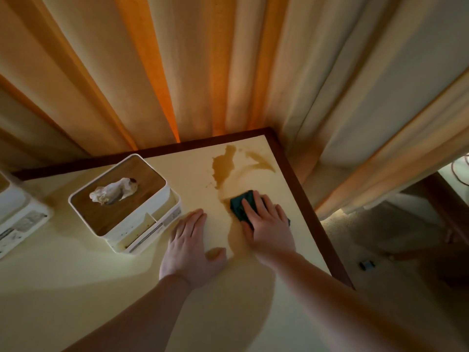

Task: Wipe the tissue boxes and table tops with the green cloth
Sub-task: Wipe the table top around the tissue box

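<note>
Nearest the camera, two bare forearms reach up from the 6 o'clock edge onto the cream table top point(76, 288). Left hand point(189, 247): flat on the surface, palm down, fingers straight and together, thumb spread toward 3 o'clock; holds nothing. Right hand point(267, 224): at 2 o'clock from the left hand, well apart from it, pressing down on the green cloth point(242, 204) with fingers extended over it; cloth is folded, its far corner showing beyond the fingertips.

Brown liquid spill point(223, 166): runs from under the cloth toward 12 o'clock, with a smeared arc toward the table's far corner; a smaller patch lies just beside the left thumb.

Tissue box point(121, 199), white with wood-look lid, stands at 10 o'clock from the left hand, near it; crumpled tissue point(114, 191) protrudes from the slot. Second tissue box point(15, 212), partly cut off, at the 9 o'clock edge.

Dark wood table edging point(299, 189) borders the far sides. Beige-orange curtain point(177, 67) hangs behind, 12 o'clock.
</note>
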{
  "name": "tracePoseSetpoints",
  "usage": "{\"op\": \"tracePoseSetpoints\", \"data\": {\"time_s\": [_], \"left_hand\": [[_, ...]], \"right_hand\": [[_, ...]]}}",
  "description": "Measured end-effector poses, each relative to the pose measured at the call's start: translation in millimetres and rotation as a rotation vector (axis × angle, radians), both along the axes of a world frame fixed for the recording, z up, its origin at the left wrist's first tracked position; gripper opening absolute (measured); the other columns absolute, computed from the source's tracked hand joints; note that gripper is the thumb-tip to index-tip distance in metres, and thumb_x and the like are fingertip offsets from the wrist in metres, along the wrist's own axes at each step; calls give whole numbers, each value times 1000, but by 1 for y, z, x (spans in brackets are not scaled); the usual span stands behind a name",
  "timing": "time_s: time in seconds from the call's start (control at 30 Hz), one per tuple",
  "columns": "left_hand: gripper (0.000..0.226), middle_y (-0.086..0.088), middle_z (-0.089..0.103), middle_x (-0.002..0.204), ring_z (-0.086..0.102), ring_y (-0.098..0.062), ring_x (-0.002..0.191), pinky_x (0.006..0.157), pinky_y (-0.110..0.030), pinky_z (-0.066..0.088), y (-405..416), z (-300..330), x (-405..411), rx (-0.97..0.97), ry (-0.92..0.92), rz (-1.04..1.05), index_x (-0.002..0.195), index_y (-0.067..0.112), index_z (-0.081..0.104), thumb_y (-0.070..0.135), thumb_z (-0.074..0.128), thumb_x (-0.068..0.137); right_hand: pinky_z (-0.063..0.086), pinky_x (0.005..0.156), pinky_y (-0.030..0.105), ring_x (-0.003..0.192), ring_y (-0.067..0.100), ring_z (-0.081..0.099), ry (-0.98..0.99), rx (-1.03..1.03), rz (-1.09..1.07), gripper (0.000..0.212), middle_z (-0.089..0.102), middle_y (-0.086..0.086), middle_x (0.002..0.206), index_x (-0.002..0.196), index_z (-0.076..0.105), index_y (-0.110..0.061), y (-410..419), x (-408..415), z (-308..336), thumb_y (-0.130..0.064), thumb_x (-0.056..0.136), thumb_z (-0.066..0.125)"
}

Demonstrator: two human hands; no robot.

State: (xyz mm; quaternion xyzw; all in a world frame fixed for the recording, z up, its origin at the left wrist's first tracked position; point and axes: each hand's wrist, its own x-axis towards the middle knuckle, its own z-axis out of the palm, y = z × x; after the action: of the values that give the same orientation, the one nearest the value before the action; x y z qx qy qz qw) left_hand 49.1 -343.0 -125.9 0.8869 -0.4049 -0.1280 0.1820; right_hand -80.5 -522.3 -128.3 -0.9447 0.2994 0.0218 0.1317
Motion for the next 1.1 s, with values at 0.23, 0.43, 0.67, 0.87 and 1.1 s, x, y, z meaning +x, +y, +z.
{"op": "tracePoseSetpoints", "data": {"time_s": [0.23, 0.43, 0.67, 0.87, 1.1], "left_hand": [[104, 9, 17, 168, 14, -13, 155, 128, -35, 11, 1, -2, 2, 8, -18, -10, 162, 21, 22, 78, 39, 76], [101, 10, 24, 167, 18, -13, 153, 125, -33, 7, 3, -8, 3, -43, -22, -12, 161, 25, 26, 79, 47, 79], [103, 11, 31, 164, 21, -11, 149, 124, -33, 13, 4, -12, 3, -44, -19, 4, 160, 25, 32, 76, 55, 74], [100, 6, 38, 162, 29, -14, 149, 125, -34, 19, 2, -8, 4, -17, -45, -27, 157, 19, 40, 76, 53, 76], [103, 8, 30, 165, 22, -12, 153, 126, -35, 15, 1, -6, 3, 0, -42, -21, 160, 19, 35, 78, 48, 76]], "right_hand": [[20, 125, 45, 155, 31, 27, -130, -9, -285, 50, 27, 10, 169, 157, 42, -18, -54, 4, 0, -37, 111, 35], [24, 124, 39, 152, 30, 31, -249, 132, -366, 48, 32, 8, 168, 155, 46, -13, -108, 84, 10, -32, 113, 30], [13, 130, 45, 158, 27, 16, -82, 63, 2, 51, 18, 3, 173, 161, 35, -27, -88, 130, 9, -42, 113, 26], [27, 125, 49, 154, 27, 31, -203, -3, 136, 44, 37, 6, 166, 151, 53, -21, -53, 76, -6, -28, 107, 48], [36, 122, 44, 144, 23, 47, -419, 200, -251, 41, 55, 7, 152, 147, 56, -9, -68, 56, 0, -21, 109, 47]]}}
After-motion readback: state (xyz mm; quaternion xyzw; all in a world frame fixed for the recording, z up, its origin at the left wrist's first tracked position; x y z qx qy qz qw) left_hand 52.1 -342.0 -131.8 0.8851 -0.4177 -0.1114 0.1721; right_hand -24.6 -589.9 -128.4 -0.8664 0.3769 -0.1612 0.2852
